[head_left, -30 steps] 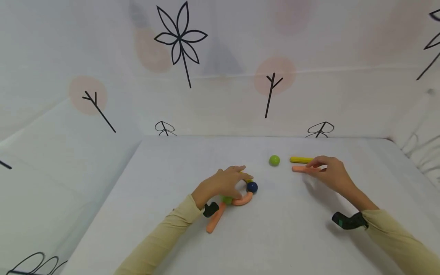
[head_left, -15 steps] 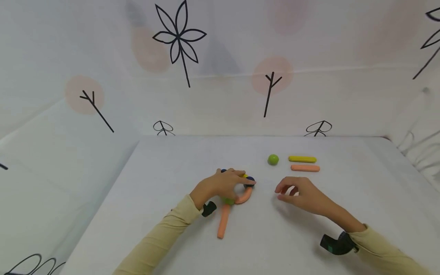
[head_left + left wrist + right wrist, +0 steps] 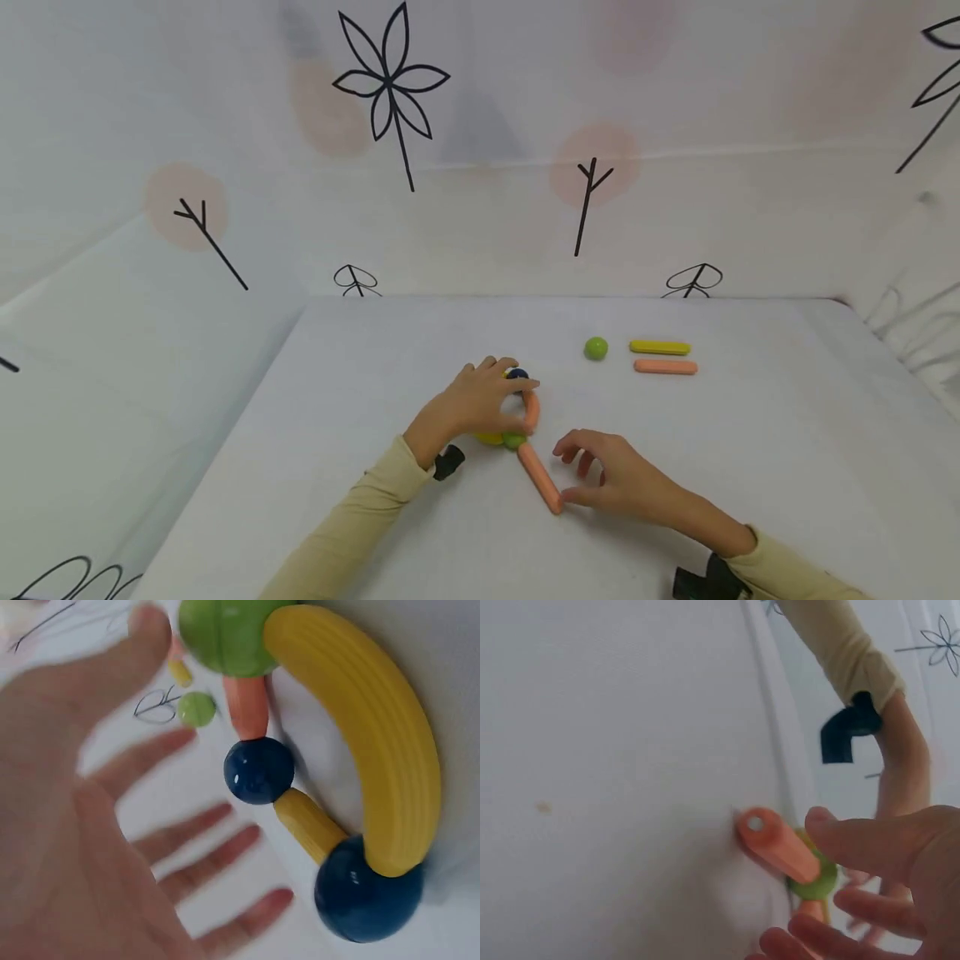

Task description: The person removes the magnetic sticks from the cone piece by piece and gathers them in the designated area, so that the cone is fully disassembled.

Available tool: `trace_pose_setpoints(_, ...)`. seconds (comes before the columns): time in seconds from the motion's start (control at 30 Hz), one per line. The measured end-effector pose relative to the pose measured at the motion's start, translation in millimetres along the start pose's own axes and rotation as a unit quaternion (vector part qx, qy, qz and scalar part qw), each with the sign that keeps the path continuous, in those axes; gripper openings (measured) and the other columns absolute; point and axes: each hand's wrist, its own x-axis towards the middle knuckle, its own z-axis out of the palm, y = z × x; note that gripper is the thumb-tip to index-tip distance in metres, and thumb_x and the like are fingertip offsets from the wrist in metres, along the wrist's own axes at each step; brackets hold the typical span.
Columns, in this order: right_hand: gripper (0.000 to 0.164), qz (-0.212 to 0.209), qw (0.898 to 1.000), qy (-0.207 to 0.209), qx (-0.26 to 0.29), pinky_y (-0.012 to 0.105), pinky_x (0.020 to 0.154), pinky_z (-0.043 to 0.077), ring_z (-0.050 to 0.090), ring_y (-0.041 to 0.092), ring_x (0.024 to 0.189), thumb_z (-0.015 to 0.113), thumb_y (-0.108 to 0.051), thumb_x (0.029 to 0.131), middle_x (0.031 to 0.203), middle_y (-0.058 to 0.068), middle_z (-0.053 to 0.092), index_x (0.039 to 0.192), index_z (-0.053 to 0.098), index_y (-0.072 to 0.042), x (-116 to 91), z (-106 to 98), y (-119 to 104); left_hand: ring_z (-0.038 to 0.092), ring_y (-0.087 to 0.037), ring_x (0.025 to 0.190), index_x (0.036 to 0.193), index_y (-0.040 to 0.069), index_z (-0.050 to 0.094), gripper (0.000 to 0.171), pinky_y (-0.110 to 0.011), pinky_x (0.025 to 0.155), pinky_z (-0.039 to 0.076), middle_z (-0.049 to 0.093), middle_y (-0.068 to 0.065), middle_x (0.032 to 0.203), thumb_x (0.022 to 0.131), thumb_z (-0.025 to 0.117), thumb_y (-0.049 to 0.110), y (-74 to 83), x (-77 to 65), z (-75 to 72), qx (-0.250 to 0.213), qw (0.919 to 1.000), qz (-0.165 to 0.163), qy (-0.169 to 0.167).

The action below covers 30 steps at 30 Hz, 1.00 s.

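Observation:
A ring of curved rods and balls lies on the white table under my left hand (image 3: 472,396). In the left wrist view it shows a long yellow curved rod (image 3: 397,742), a green ball (image 3: 229,637), a short orange rod (image 3: 247,709) and two navy balls (image 3: 259,770) joined by a yellow rod (image 3: 311,823). My left fingers are spread straight over it, the index fingertip at a navy ball in the head view. A straight orange rod (image 3: 540,479) juts from the green ball toward me. My right hand (image 3: 626,479) is beside it, fingers loosely bent, thumb tip at its near end.
Farther back on the table (image 3: 420,333) lie a loose green ball (image 3: 596,348), a straight yellow rod (image 3: 660,347) and a straight orange rod (image 3: 666,367) side by side. A white printed cloth (image 3: 480,225) hangs behind the table's back edge. Both wrists carry dark camera mounts.
My right hand has let go of the back orange rod and come nearer, down to the ring's straight rod. The ring has turned, its straight rod swinging from lower left to lower right.

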Motion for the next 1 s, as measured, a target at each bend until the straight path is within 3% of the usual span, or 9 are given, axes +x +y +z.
trace_pose_setpoints(0.07, 0.049, -0.002, 1.000, 0.012, -0.009, 0.025, 0.062, 0.048, 0.056, 0.013, 0.079, 0.080, -0.036, 0.075, 0.096, -0.001, 0.061, 0.110, 0.059, -0.009, 0, 8, 0, 0.026, -0.025, 0.137, 0.137, 0.036, 0.050, 0.063, -0.056, 0.103, 0.029, 0.030, -0.003, 0.151, 0.080, 0.067, 0.056, -6.2, -4.0, -0.1, -0.043, 0.9981, 0.045, -0.001)
trace_pose_setpoints(0.17, 0.049, 0.006, 0.999, 0.033, -0.016, 0.024, 0.061, 0.046, 0.053, 0.009, 0.073, 0.082, -0.036, 0.072, 0.089, -0.004, 0.059, 0.108, 0.060, -0.010, -1, 19, 1, 0.015, -0.026, 0.142, 0.134, 0.034, 0.054, 0.061, -0.063, 0.105, 0.019, 0.023, -0.001, 0.154, 0.078, 0.075, 0.044, -13.4, -9.0, 2.0, -0.091, 0.9920, 0.083, -0.026)
trace_pose_setpoints(0.27, 0.043, 0.011, 0.999, 0.045, -0.021, 0.022, 0.058, 0.044, 0.050, 0.006, 0.067, 0.083, -0.030, 0.071, 0.083, -0.006, 0.058, 0.103, 0.060, -0.012, 0, 29, 0, 0.012, -0.027, 0.143, 0.134, 0.033, 0.054, 0.062, -0.065, 0.103, 0.021, 0.019, -0.001, 0.156, 0.077, 0.077, 0.041, -16.9, -12.8, 8.0, -0.082, 0.9921, 0.087, -0.037)
trace_pose_setpoints(0.37, 0.034, 0.012, 0.998, 0.051, -0.018, 0.022, 0.057, 0.044, 0.049, 0.004, 0.065, 0.082, -0.020, 0.073, 0.079, -0.008, 0.057, 0.099, 0.061, -0.013, 0, 34, 0, 0.013, -0.028, 0.142, 0.136, 0.034, 0.051, 0.064, -0.063, 0.101, 0.027, 0.016, -0.002, 0.157, 0.078, 0.074, 0.045, -16.4, -15.5, 14.4, -0.052, 0.9952, 0.079, -0.027)
trace_pose_setpoints(0.5, 0.029, 0.031, 0.997, 0.064, -0.016, 0.022, 0.056, 0.045, 0.050, 0.006, 0.066, 0.078, -0.007, 0.074, 0.076, -0.009, 0.056, 0.097, 0.062, -0.013, -1, 30, 1, 0.017, -0.033, 0.141, 0.138, 0.035, 0.048, 0.063, -0.063, 0.098, 0.033, 0.016, -0.007, 0.156, 0.081, 0.069, 0.050, -11.1, -18.1, 20.1, -0.024, 0.9976, 0.065, -0.005)
trace_pose_setpoints(0.63, 0.026, 0.050, 0.995, 0.083, -0.021, 0.022, 0.054, 0.045, 0.050, 0.007, 0.065, 0.075, -0.001, 0.075, 0.075, -0.008, 0.056, 0.096, 0.064, -0.010, -4, 20, 6, 0.014, -0.039, 0.140, 0.138, 0.033, 0.049, 0.061, -0.067, 0.096, 0.031, 0.018, -0.010, 0.155, 0.083, 0.065, 0.053, -6.3, -18.8, 22.7, -0.021, 0.9981, 0.056, 0.012)
trace_pose_setpoints(0.83, 0.023, 0.060, 0.990, 0.119, -0.036, 0.023, 0.058, 0.047, 0.053, 0.008, 0.069, 0.072, 0.003, 0.074, 0.076, -0.007, 0.059, 0.093, 0.066, -0.009, -4, 5, 16, 0.005, -0.036, 0.142, 0.134, 0.036, 0.053, 0.053, -0.071, 0.099, 0.018, 0.019, -0.005, 0.156, 0.084, 0.065, 0.051, -7.2, -12.4, 22.5, -0.024, 0.9945, 0.097, 0.031)
trace_pose_setpoints(1.0, 0.019, 0.056, 0.988, 0.144, -0.024, 0.023, 0.062, 0.050, 0.058, 0.012, 0.076, 0.073, 0.004, 0.075, 0.082, -0.003, 0.063, 0.090, 0.067, -0.007, -2, -7, 23, 0.006, -0.035, 0.143, 0.130, 0.036, 0.057, 0.043, -0.069, 0.101, 0.019, 0.028, -0.003, 0.152, 0.088, 0.064, 0.042, -4.5, -9.0, 22.9, -0.061, 0.9920, 0.109, 0.020)
